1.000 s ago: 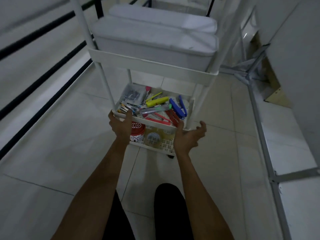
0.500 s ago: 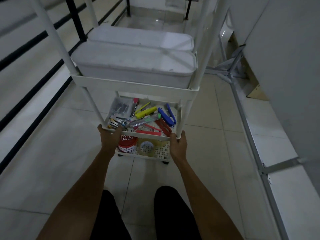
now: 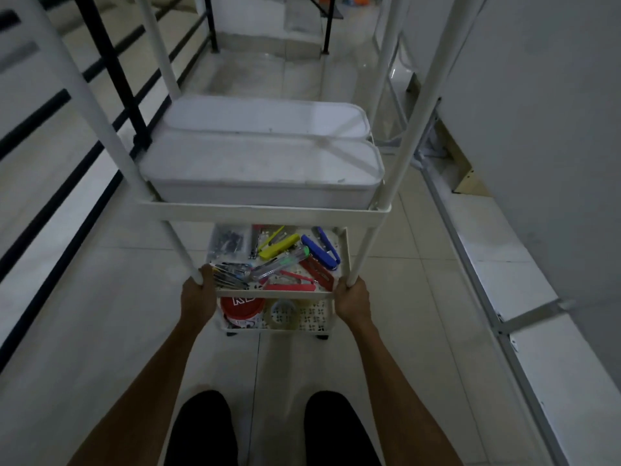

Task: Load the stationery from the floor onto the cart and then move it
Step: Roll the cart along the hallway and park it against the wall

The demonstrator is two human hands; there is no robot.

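Note:
A white tiered cart [image 3: 265, 212] stands on the tiled floor in front of me. Its middle shelf holds mixed stationery [image 3: 279, 257]: yellow and blue cutters, red tools, clear pens and a bag of dark clips. On the bottom shelf sit a red-lidded tub [image 3: 242, 309] and a roll of clear tape [image 3: 285, 312]. My left hand [image 3: 197, 297] grips the near left corner of the middle shelf at the post. My right hand [image 3: 353, 299] grips the near right corner the same way. Two white lidded boxes [image 3: 262, 169] fill the upper shelf.
A black railing [image 3: 111, 72] runs along the left side. A white wall [image 3: 537, 129] with a low metal frame [image 3: 484, 264] borders the right. The tiled corridor continues ahead to a step and black posts [image 3: 327, 25]. My dark-clad legs [image 3: 201, 428] are below.
My right hand, open beside the cart a second ago, has closed on the shelf's right corner. The cart now looks larger and closer, and the corridor ahead has come into view.

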